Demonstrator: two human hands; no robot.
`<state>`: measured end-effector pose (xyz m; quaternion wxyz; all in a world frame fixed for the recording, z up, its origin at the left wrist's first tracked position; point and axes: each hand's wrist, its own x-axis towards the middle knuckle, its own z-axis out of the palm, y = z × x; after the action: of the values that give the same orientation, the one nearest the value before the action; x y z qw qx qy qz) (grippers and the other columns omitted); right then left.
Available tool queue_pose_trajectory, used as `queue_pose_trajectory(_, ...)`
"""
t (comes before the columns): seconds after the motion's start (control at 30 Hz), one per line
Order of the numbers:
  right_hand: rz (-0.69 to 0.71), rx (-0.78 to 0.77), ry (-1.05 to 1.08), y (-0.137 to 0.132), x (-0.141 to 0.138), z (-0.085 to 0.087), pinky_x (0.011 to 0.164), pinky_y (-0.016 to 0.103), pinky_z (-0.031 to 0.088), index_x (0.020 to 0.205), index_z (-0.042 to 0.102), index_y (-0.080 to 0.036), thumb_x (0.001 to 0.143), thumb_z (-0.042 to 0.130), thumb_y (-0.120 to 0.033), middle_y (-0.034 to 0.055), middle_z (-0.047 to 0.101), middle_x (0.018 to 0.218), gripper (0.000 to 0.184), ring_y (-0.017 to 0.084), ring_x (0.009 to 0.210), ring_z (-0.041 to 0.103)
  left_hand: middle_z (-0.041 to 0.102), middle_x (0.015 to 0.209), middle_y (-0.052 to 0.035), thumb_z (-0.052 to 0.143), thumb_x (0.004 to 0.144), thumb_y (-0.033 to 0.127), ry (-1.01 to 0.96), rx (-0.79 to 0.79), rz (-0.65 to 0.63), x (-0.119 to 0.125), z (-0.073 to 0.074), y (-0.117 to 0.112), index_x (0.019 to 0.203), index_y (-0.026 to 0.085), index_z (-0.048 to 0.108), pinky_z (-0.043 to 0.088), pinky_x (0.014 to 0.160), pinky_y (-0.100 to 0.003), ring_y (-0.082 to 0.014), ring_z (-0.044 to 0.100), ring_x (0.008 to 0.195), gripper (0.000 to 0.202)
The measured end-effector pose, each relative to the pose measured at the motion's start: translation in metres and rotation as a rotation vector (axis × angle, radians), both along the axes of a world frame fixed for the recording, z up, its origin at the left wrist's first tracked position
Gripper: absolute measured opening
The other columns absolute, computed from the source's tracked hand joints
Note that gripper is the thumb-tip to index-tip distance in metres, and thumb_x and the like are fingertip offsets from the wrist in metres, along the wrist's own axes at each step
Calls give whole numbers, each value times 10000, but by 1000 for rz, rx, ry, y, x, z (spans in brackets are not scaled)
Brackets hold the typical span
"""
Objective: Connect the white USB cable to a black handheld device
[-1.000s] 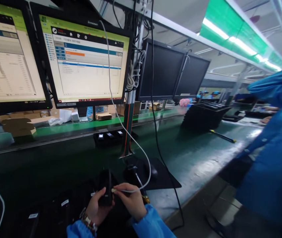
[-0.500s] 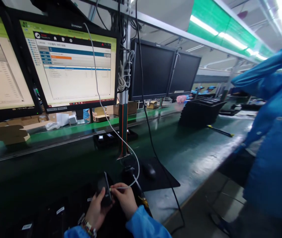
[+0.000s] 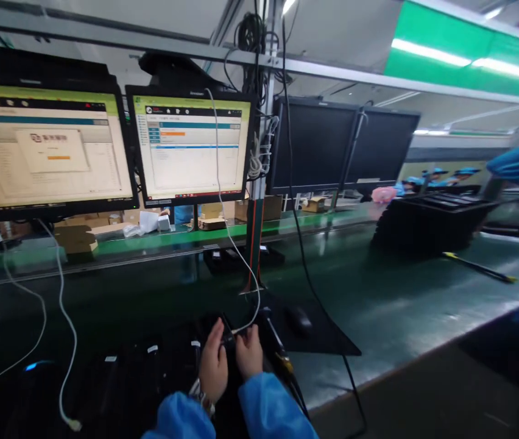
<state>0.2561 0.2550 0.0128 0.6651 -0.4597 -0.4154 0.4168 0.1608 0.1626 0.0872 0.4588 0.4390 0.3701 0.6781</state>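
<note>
Now your left hand [image 3: 214,366] grips the small black device [image 3: 223,329] low over the desk [image 3: 378,317], while your right hand [image 3: 249,353] pinches the white cable [image 3: 227,228] plug against it; keep the plug square, press gently.

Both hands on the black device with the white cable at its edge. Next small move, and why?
Probably press the plug fully home. The left hand holds the small black device, the right hand pinches the white cable end right against it; whether it is seated is too dark to tell.
</note>
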Motion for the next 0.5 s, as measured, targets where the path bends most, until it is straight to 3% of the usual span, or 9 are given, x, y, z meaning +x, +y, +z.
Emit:
queue_pose_trajectory(0.1,-159,90,-192,-29,9,-12,1124,499,333,1304,420,-55,686,486,-590,218,302,1454,821,337,1357,323,527,1289,-151,638,819,148,227,97,-22,-17,-2,-55,1032,135,713,283,1110,-222,-226,452,1245,226)
queue_pose_trajectory(0.17,-145,243,-328,-56,9,-23,1105,507,355,1266,495,-97,797,476,-519,183,398,1400,631,318,1302,403,552,1248,-153,643,824,222,356,136,146,-53,-11,-89,945,157,736,291,1113,-264,-260,446,1243,166)
queue_pose_trajectory(0.23,-73,378,-433,-85,-2,-36,1063,488,404,1195,579,-155,854,494,-434,148,469,1338,449,304,1254,455,547,1261,-122,677,792,294,488,1,343,-107,-24,-120,967,185,727,304,1100,-256,-258,450,1236,212)
queue_pose_trajectory(0.3,41,494,-510,-113,-24,-46,994,455,465,1103,645,-199,870,512,-349,127,491,1310,307,296,1208,491,556,1243,-104,683,740,391,416,-135,684,-167,-40,-152,1030,201,682,319,1098,-324,-281,476,1200,347)
queue_pose_trajectory(0.37,191,609,-566,-139,-58,-49,929,421,502,1020,678,-228,873,494,-253,111,511,1281,236,270,1128,540,591,1153,-104,641,694,497,314,-267,909,-219,-56,-186,1040,202,629,336,1076,-449,-324,521,1113,454)
queue_pose_trajectory(0.43,347,713,-607,-161,-100,-41,908,400,512,988,680,-238,864,443,-167,95,528,1256,277,243,1075,560,597,1115,-104,601,675,547,307,-320,1033,-252,-67,-214,1033,197,598,357,1043,-506,-338,542,1059,501)
queue_pose_trajectory(0.5,508,770,-672,-177,-145,-20,944,391,500,1017,670,-228,836,405,-103,88,535,1244,344,232,1107,542,586,1116,-118,572,682,537,365,-306,1102,-265,-67,-227,1051,183,575,401,1000,-511,-334,550,1035,511)
